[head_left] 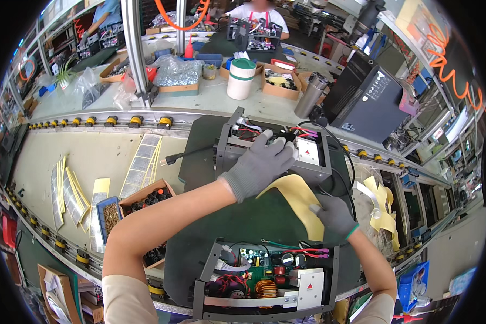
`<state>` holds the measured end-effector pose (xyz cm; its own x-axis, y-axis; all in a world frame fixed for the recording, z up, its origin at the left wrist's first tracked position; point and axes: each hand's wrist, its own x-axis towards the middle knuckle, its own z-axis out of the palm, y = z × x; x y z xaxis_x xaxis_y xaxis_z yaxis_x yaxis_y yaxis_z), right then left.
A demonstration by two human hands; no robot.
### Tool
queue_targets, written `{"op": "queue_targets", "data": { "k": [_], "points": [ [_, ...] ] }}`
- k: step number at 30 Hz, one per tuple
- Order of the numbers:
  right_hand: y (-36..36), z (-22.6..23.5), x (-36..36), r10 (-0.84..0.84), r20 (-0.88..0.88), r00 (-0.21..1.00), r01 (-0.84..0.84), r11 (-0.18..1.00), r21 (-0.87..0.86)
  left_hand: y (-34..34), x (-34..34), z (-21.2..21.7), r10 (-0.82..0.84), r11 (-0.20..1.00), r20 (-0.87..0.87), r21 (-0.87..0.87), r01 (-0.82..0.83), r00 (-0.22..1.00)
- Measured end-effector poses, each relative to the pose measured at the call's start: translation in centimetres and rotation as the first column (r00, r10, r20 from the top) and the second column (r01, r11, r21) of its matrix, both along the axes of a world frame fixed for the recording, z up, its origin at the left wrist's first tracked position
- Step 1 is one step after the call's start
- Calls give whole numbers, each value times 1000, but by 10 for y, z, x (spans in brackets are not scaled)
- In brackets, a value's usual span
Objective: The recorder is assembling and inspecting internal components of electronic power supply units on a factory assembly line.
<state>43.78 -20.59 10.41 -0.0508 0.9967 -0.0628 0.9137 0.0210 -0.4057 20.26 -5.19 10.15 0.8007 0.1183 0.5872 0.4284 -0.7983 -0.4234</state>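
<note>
My left hand (pixel 262 164), in a grey glove with pale fingertips, lies over the front top edge of a dark grey metal electronics chassis (pixel 237 152). Its fingers stretch forward and are slightly apart. A white plate and coloured wires show inside that chassis. My right hand (pixel 335 215), also gloved, pinches the right side of a curved yellow paper sheet (pixel 297 202), which arches up between the two hands. Closer to me stands a second open chassis (pixel 202 294), with a green circuit board (pixel 259 264), a copper coil and a white plate visible inside.
A dark green mat (pixel 194 227) lies under both chassis. On the left are label sheets (pixel 140 164), a blue tray of small screws (pixel 109 216) and a box of black parts (pixel 151 197). Crumpled yellow paper (pixel 382 205) lies right. A power plug (pixel 173 158) trails leftward. Co-workers sit beyond.
</note>
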Motion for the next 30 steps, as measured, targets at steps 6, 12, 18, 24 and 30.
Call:
{"op": "queue_targets", "data": {
  "k": [6, 12, 18, 24, 30],
  "points": [
    [-60, 34, 74, -276, -156, 948, 306, 927, 219, 2, 21, -16, -62, 979, 113, 201, 38, 992],
    [-89, 96, 71, -270, -179, 946, 324, 803, 501, -1, 41, -24, -166, 958, 170, 260, 119, 971],
    [-21, 158, -22, -120, -300, 947, 291, 717, 634, -5, 67, -2, -56, 972, 37, -226, 63, 998],
    [93, 162, -165, 247, -138, 959, -83, 710, 699, -14, 65, 8, -133, 734, 77, -662, 151, 988],
    [147, 147, -286, 347, -419, 839, -346, 935, 79, -43, 11, 24, -285, 623, 80, -742, 248, 955]
  ]
}}
